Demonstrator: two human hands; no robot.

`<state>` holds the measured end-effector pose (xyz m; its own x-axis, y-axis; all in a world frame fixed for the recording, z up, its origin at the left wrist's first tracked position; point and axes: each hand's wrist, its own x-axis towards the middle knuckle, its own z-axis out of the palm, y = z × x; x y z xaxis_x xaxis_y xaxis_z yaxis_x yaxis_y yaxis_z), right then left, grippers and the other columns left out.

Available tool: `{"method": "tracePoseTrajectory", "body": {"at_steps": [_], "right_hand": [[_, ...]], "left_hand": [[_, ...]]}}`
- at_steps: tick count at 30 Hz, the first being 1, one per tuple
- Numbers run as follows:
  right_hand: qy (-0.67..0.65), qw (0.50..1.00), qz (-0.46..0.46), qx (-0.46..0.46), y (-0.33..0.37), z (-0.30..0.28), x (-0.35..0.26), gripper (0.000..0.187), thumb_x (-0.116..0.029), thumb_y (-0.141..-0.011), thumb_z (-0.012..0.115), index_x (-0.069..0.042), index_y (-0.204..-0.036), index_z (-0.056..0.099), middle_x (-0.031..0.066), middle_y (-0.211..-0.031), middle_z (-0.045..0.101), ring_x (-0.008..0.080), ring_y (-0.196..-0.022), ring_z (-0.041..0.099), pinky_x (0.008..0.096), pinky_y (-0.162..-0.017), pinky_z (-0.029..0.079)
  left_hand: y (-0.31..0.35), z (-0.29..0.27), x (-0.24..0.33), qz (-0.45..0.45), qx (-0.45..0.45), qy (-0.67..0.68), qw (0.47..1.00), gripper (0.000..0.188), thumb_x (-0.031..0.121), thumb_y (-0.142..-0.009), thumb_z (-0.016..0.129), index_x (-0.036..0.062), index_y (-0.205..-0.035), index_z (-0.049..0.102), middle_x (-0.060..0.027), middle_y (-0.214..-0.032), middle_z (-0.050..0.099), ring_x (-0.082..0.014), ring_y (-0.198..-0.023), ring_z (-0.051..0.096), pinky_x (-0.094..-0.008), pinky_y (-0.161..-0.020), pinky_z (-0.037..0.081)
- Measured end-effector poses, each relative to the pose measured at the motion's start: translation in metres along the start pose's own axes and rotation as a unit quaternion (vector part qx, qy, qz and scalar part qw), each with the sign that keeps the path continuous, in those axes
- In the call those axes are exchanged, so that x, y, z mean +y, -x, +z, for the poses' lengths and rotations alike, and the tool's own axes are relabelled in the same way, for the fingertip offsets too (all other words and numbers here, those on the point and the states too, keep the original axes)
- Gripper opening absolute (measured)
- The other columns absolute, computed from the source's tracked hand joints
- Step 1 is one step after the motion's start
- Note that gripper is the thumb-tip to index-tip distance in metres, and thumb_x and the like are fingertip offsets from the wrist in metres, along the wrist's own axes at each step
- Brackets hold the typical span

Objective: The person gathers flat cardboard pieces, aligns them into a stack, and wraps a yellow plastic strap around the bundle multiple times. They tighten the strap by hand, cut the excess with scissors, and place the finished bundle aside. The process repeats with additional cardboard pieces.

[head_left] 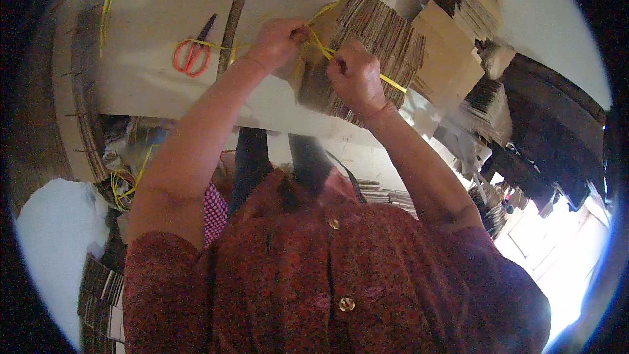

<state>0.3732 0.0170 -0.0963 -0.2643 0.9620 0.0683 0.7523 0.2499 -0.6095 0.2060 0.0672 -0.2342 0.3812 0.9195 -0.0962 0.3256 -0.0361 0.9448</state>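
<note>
A thick bundle of flat cardboard pieces (pixel 377 26) lies on the pale table (pixel 141 92), edges facing up. Yellow plastic strapping (pixel 394 84) runs across the bundle and crosses itself at its left side. My left hand (pixel 278 42) is closed on the strapping just left of the bundle. Over the bundle's near part, my right hand (pixel 357 73) is closed in a fist, with the strapping passing into its fingers. Between the two hands the yellow strands cross. Exactly how the fingertips pinch them is too small to make out.
Orange-handled scissors (pixel 191 59) lie left of my left hand, near a dark strip (pixel 236 16) crossing the table. More cardboard stacks (pixel 449 46) stand at the right. Yellow strapping (pixel 110 0) hangs at the far left. A white sack (pixel 62 229) sits lower left.
</note>
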Motion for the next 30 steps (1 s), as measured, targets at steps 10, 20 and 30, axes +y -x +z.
{"method": "tracePoseTrajectory", "body": {"at_steps": [10, 20, 30], "right_hand": [[-0.144, 0.935, 0.198, 0.257, 0.034, -0.039, 0.049, 0.018, -0.014, -0.080, 0.062, -0.001, -0.091, 0.057, 0.0096, -0.084, 0.056, 0.0207, -0.074, 0.054, 0.0321, -0.067, 0.045], [-0.619, 0.609, 0.479, 0.125, 0.038, -0.066, 0.094, 0.073, -0.065, -0.084, 0.031, -0.008, -0.131, 0.037, 0.0120, -0.129, 0.043, 0.0273, -0.114, 0.045, 0.0457, -0.097, 0.036], [-0.553, 0.777, 0.271, 0.130, 0.114, -0.071, 0.074, 0.062, -0.043, -0.090, 0.036, -0.008, -0.139, 0.020, 0.0091, -0.141, 0.026, 0.0227, -0.129, 0.026, 0.0358, -0.104, 0.022]], "left_hand": [[0.007, -0.027, 0.028, -0.042, 0.069, -0.026, 0.996, 0.037, 0.031, -0.086, 0.056, 0.0026, -0.109, 0.057, -0.0126, -0.100, 0.060, -0.0229, -0.093, 0.058, -0.0332, -0.075, 0.046], [-0.021, 0.026, 0.082, -0.283, 0.003, 0.206, 0.937, 0.084, 0.065, -0.086, 0.021, -0.0019, -0.136, 0.023, -0.0150, -0.142, 0.023, -0.0262, -0.131, 0.022, -0.0370, -0.107, 0.017], [0.078, 0.031, 0.101, 0.007, -0.029, 0.183, 0.983, 0.062, 0.044, -0.091, 0.033, -0.0013, -0.134, 0.030, -0.0141, -0.139, 0.031, -0.0231, -0.130, 0.027, -0.0341, -0.105, 0.022]]}}
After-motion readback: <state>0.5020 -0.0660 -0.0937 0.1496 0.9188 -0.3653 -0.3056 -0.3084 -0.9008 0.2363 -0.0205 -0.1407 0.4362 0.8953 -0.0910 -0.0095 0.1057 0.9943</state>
